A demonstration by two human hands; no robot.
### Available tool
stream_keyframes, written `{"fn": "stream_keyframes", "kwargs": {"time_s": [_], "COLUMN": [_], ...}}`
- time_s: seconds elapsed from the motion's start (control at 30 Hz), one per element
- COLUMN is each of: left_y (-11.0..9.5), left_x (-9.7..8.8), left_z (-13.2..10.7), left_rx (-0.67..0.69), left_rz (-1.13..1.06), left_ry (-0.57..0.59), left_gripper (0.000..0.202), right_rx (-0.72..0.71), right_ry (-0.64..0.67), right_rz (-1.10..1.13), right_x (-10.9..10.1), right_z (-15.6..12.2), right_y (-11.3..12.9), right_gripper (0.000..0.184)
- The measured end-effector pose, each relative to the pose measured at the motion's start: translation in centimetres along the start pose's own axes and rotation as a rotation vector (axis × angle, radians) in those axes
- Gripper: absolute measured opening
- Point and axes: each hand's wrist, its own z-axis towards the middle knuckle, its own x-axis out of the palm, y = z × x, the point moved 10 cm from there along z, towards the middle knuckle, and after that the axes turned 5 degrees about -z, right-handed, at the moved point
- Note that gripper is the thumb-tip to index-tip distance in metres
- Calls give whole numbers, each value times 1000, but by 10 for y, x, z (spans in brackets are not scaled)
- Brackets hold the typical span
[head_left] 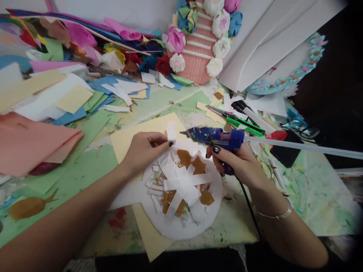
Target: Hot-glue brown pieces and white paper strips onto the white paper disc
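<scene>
My right hand (235, 160) is wrapped round the handle of a blue hot glue gun (211, 136), its nozzle pointing left. A long clear glue stick (300, 145) runs out of its back. Between the thumb and fingers of my left hand (147, 149) is a small white paper strip (171, 131), held upright just left of the nozzle and apart from it. Below both hands lies a round white paper piece (181, 230), with crossed white strips (184, 185) and brown paper bits (207, 197) on its middle. A cream sheet (151, 236) lies under it.
Coloured paper scraps (76, 90) heap up at the left and back. A pink panel with paper flowers (195, 56) stands at the back. Right of the glue gun lie a green cutter knife (245, 126), glasses (304, 130) and a dark phone (286, 149).
</scene>
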Motion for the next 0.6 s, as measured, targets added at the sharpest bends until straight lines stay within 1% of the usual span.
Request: {"fn": "stream_keyframes", "kwargs": {"time_s": [0.1,0.2,0.3,0.43,0.6], "left_y": [-5,-9,-9,-7,1], "left_x": [-6,-6,-3,1,-1], "left_z": [2,3,3,3,3], "left_rx": [81,130,128,114,19], "left_rz": [58,78,71,70,38], "left_ry": [-54,-54,-31,-8,-63], "left_gripper": [14,14,15,15,11], "right_rx": [-38,-50,-10,14,4], "right_ry": [35,52,87,96,96], "right_rz": [-230,-397,-459,-508,-529], "right_x": [6,12,18,20,22], "right_z": [0,0,1,2,4], "right_y": [3,3,-3,-7,-2], "right_gripper": [24,22,26,30,27]}}
